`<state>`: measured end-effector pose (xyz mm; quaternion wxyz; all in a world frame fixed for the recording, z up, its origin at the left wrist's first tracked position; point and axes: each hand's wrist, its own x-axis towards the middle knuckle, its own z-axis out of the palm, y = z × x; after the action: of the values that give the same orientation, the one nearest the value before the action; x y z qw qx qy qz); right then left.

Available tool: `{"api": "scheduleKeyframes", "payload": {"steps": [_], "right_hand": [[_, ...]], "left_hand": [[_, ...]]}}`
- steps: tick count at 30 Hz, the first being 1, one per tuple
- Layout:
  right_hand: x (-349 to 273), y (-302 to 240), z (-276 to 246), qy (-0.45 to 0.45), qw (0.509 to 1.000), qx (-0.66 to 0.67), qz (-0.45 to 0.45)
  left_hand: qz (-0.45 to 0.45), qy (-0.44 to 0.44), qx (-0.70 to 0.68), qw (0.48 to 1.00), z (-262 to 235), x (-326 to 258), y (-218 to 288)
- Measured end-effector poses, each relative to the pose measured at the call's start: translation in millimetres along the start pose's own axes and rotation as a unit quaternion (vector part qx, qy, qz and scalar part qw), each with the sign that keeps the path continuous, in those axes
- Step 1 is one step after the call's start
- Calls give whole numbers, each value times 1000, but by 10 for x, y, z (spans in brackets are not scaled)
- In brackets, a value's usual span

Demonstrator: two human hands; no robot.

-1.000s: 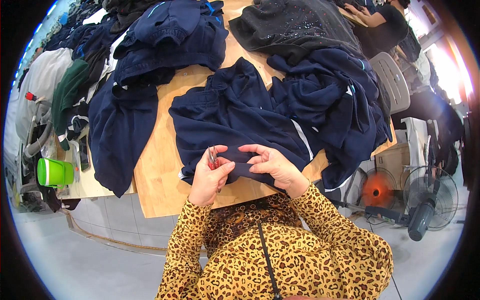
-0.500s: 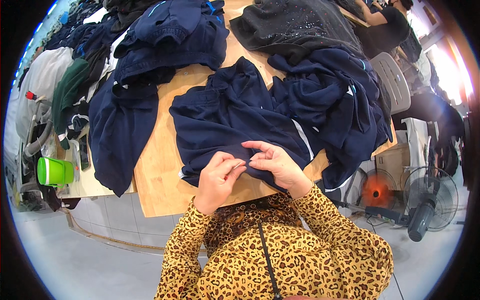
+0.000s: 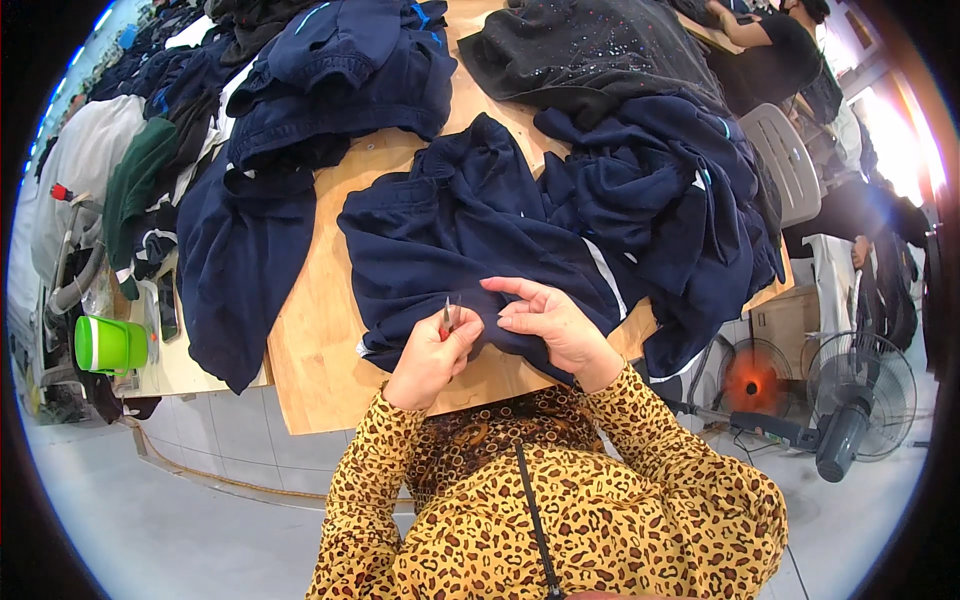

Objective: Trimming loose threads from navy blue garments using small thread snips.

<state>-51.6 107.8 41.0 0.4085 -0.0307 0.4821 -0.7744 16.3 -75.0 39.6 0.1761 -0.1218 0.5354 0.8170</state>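
My left hand [image 3: 434, 360] is closed around a small pair of thread snips [image 3: 450, 316], whose metal tips point away from me. It hovers over the near edge of a navy blue garment [image 3: 450, 245] with a gathered waistband, spread on the wooden table. At the same near edge, my right hand [image 3: 556, 326] rests against the cloth. Its forefinger stretches out to the left and its thumb stands apart below it; the other fingers are partly hidden. Between the two hands is a small gap.
Navy garments with a white stripe [image 3: 670, 200] heap to the right, and more navy garments [image 3: 350, 90] pile at the far left. Dark speckled cloth [image 3: 590, 50] lies beyond. A green bucket [image 3: 112, 344] stands left; fans [image 3: 850, 400], a grey chair [image 3: 780, 160] and a person [image 3: 770, 55] are right.
My left hand has turned and drawn slightly left, so the snips' tips now point away from me instead of toward my right hand. The right hand has hardly moved.
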Motion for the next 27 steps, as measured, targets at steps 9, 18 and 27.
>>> {"api": "scheduleKeyframes", "payload": {"steps": [9,18,27], "right_hand": [[12,3,-14,-2,1000,20,12],[-13,-43,0,18,999,37,21],[21,-12,-59,-3,1000,5,17]], "left_hand": [[-18,13,-13,1000,0,-10,25],[168,-8,383,908,-124,-216,113],[145,-12,415,898,-90,-208,217]]}}
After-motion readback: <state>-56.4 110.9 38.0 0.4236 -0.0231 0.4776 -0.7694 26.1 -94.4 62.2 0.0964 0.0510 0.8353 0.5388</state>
